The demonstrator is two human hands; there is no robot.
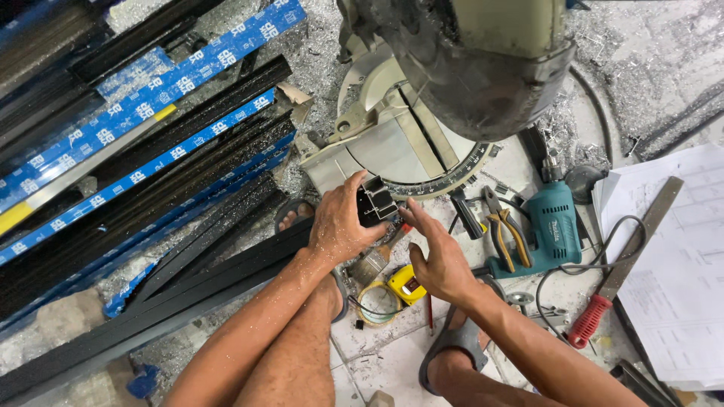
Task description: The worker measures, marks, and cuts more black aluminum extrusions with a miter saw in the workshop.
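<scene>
My left hand grips the cut end of a black aluminium profile piece, held just in front of the base of a miter saw. My right hand hovers beside that end with fingers spread, its fingertips close to the profile but holding nothing. The saw's dark motor housing hangs over the turntable. Metal chips stick to both hands and forearms.
Long black profiles with blue protective tape lie stacked at left. A teal electric drill, pliers, a yellow tape measure, a red-handled file and white paper sheets lie at right. My sandalled feet rest below.
</scene>
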